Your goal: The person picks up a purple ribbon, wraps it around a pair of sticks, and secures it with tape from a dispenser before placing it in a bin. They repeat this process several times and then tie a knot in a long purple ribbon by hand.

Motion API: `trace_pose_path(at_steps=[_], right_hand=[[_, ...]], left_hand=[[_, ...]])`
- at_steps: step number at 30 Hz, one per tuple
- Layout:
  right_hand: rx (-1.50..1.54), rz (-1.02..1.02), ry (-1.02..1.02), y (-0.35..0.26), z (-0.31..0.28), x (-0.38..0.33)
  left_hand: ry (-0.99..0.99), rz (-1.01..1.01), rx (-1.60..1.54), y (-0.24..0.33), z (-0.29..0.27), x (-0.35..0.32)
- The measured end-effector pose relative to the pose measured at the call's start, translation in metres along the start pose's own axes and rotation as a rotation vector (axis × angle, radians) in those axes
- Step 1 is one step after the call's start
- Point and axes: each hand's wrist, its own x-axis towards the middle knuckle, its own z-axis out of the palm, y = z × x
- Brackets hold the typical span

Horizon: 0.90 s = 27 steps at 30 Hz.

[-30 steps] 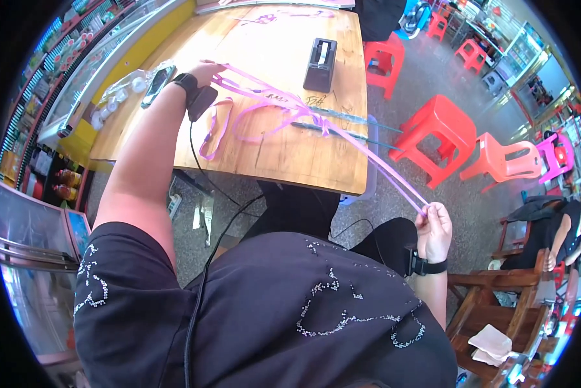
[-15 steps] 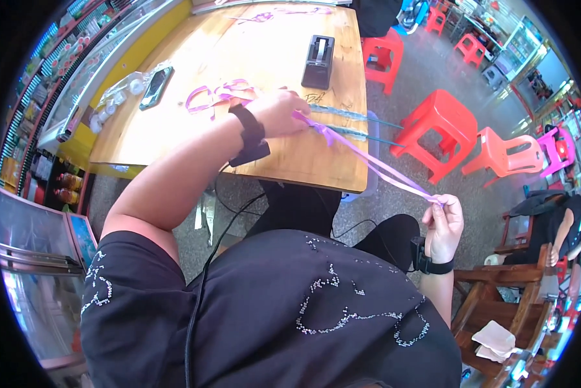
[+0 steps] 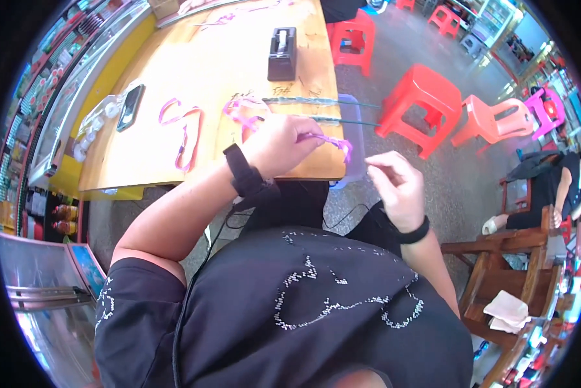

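Note:
My left hand (image 3: 281,143) is closed on a pink ribbon (image 3: 332,140) at the near edge of the wooden table (image 3: 193,71). The ribbon's short free end sticks out to the right of my fist. More loops of the same pink ribbon (image 3: 184,132) lie on the table behind the hand. My right hand (image 3: 394,184) hovers just right of the ribbon end, fingers loosely curled with thumb and forefinger close together, holding nothing that I can see. Two thin green sticks (image 3: 316,101) lie across the table's right edge above a clear plastic box (image 3: 355,139).
A black tape dispenser (image 3: 281,53) stands further back on the table, and a dark phone (image 3: 130,107) lies at its left by a clear bag. Red and pink plastic stools (image 3: 426,97) stand on the floor to the right. A wooden chair (image 3: 497,284) is at my lower right.
My left hand has come back from the far left of the table to its near edge, gathering the ribbon. My right hand has let go of the long ribbon end and risen toward the left hand.

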Motion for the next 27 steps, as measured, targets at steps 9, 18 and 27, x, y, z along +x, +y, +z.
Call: trace_pose_path(at_steps=[9,18,27], right_hand=[[-0.018,0.167,0.039,0.014,0.028,0.013],[-0.127,0.079,0.097,0.013,0.032,0.013],[-0.371,-0.081,0.068,0.007,0.035,0.017]], left_hand=[[-0.048,0.069,-0.055,0.009,0.021,0.001],[-0.057,0.097,-0.146,0.008,0.032,-0.002],[-0.154,0.072,-0.164,0.007,0.028,-0.002]])
